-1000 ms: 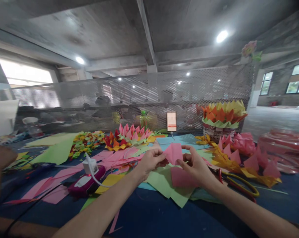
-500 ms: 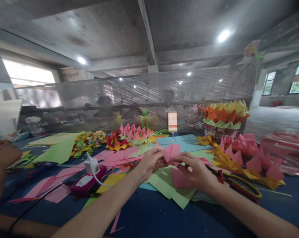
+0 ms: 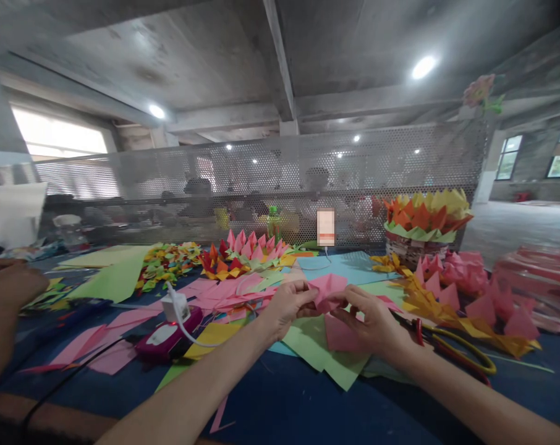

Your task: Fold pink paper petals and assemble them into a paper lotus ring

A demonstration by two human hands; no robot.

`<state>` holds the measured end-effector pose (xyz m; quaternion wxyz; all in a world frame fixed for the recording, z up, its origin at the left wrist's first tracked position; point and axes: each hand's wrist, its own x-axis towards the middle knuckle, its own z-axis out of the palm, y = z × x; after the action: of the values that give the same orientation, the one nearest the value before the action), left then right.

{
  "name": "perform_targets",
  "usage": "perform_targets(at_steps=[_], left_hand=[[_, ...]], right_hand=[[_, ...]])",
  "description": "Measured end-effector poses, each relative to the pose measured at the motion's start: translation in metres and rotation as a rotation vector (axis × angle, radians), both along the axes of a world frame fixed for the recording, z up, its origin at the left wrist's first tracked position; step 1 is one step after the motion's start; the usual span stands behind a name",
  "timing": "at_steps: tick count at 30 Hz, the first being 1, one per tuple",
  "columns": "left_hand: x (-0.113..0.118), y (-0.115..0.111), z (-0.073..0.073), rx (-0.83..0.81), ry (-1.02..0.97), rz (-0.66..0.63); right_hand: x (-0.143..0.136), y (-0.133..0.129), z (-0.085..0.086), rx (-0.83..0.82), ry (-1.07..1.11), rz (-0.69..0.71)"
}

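Above the table's middle, a folded piece of pink paper (image 3: pixel 329 289) is held between both hands. My left hand (image 3: pixel 287 309) pinches its left edge between thumb and fingers. On the other side, my right hand (image 3: pixel 370 318) grips its lower right part with the fingertips. Beneath the hands lie green paper sheets (image 3: pixel 308 346) and a flat pink sheet (image 3: pixel 342 334), partly covered by my right hand. Scissors with red and yellow handles (image 3: pixel 465 352) rest beside my right forearm.
A purple power strip (image 3: pixel 169 337) with a white charger stands left, by pink strips (image 3: pixel 233 293). Folded paper flowers (image 3: pixel 256 247) and a phone (image 3: pixel 326 227) are behind. A paper-petal basket (image 3: pixel 416 244) stands back right. Another person's hand (image 3: pixel 15 284) is at far left.
The pink paper has tilted and its shape between my fingers has changed slightly. Both hands remain on it. The whole view has shifted a little.
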<state>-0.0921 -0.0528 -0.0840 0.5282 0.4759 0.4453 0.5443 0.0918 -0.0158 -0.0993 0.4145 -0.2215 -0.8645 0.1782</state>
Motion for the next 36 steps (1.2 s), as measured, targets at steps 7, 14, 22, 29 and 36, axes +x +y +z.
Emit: perform_targets(at_steps=[7,14,22,29,36], left_hand=[[0.000,0.000,-0.001,0.006,-0.027,0.043],[0.004,-0.003,0.000,0.005,-0.019,0.026],[0.009,-0.008,0.001,0.037,0.006,-0.039],[0.011,-0.010,0.002,0.064,-0.013,-0.061],[0.016,-0.013,-0.001,0.150,-0.017,-0.037]], right_hand=[[0.003,0.008,0.001,0.170,0.089,-0.194],[0.002,0.009,-0.002,-0.006,0.107,-0.119],[0.001,-0.001,0.003,-0.221,0.082,-0.133],[-0.001,0.000,0.002,-0.227,0.109,-0.173],[-0.001,0.001,-0.002,-0.209,0.135,-0.165]])
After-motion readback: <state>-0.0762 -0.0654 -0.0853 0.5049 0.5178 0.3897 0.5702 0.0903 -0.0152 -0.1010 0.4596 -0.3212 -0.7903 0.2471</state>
